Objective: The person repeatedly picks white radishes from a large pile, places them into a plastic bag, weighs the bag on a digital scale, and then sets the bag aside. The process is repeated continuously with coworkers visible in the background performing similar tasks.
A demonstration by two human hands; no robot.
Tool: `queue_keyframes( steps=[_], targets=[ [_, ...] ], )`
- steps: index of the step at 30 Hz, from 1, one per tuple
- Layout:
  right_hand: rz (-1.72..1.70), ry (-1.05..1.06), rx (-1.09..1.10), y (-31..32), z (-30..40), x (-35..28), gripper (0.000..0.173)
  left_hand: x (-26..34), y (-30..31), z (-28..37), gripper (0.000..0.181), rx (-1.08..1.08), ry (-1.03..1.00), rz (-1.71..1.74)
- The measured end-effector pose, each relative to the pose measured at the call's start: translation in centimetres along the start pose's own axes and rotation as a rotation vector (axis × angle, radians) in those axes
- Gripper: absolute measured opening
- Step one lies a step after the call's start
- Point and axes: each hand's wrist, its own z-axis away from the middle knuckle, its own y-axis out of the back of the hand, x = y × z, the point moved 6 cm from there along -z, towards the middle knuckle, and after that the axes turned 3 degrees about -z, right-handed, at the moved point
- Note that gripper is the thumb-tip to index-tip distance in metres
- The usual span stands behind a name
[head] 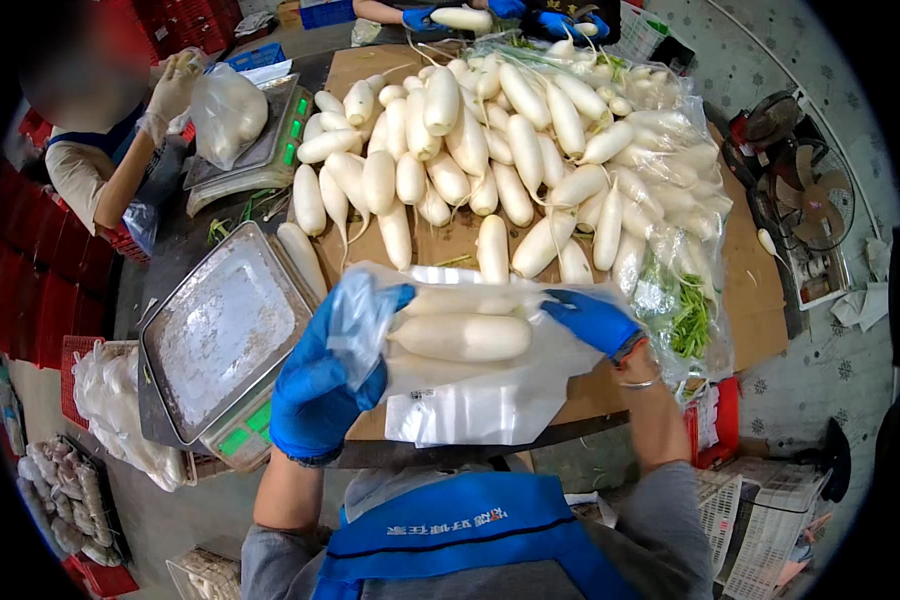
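Observation:
In front of me, a clear plastic bag (487,405) holds white radishes (461,337) lying side by side. My left hand (319,382), in a blue glove, grips the bunched plastic at the bag's left end. At the other end, my right hand (592,321), also gloved in blue, holds the bag's edge close to the radish tips. A white sheet or bag layer hangs below the radishes toward the table's front edge. Just beyond the bag spreads a large heap of loose white radishes (450,150) on cardboard (750,315).
A digital scale with a metal tray (221,330) stands at left. Behind it, another scale (277,150) carries a filled bag (229,112) beside a co-worker. Gloved hands (424,19) work across the table. Plastic sheeting (675,180) covers radishes at right, near a fan (806,191).

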Motion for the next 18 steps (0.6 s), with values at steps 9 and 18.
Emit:
queue_keyframes(
  steps=[9,18],
  targets=[
    [0.620,0.250,0.278,9.1,3.0,-22.3,0.069,16.1,3.3,4.1,0.032,-0.112,-0.737,-0.181],
    [0.700,0.925,0.215,-1.9,-6.4,-35.7,0.069,26.6,7.3,17.2,0.046,-0.178,-0.873,-0.495]
  ],
)
